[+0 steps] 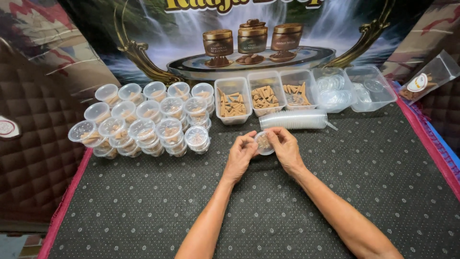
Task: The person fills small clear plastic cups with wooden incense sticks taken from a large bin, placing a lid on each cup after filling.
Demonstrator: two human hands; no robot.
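Fingers of the left hand (241, 152) and right hand (286, 147) pinch a small round clear plastic cup (264, 143) (brown cones inside) between them, above the dotted dark surface (143, 201). Just behind the cup lies a sleeve of nested cups (294, 119); left of it, stacked lidded cups (143, 122); farther behind, rectangular tubs of cones (232, 101).

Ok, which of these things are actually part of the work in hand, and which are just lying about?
In use: small lidded cup held by left hand and right hand; cone trays; stacked filled cups; sleeve of empty cups; lid tubs.
Lying about: clear packet; poster backdrop.
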